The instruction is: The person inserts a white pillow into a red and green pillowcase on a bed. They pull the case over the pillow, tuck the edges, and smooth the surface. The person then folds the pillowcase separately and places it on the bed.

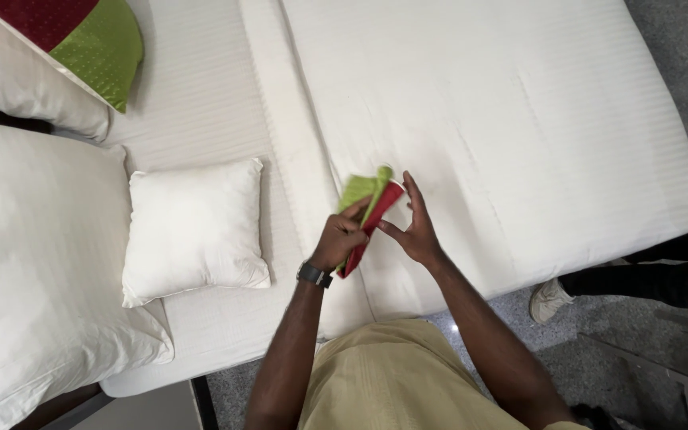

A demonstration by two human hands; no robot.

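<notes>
A person in a khaki shirt stands at the edge of a bed (519,119) dressed in white, faintly ribbed sheets, working a folded cloth (369,209) in green and red between both hands. The left hand (342,237) (a dark watch (314,275) on its wrist) is curled into a pinch on the cloth's middle, thumb pressed against the green face. The right hand (414,225) is spread, fingers straight and fanned, its thumb reaching toward the red edge; whether it touches cannot be told. The cloth is a narrow, limp strip held just above the mattress, its long axis running diagonally from the lower left near the left wrist up toward the right, green end uppermost. A small square white pillow (194,227) lies plump to the left, a larger white pillow (33,263) beside it, and a dotted green-and-red cushion (93,40) at the top corner. Another person's dark trouser leg and pale shoe (549,299) show at right.
</notes>
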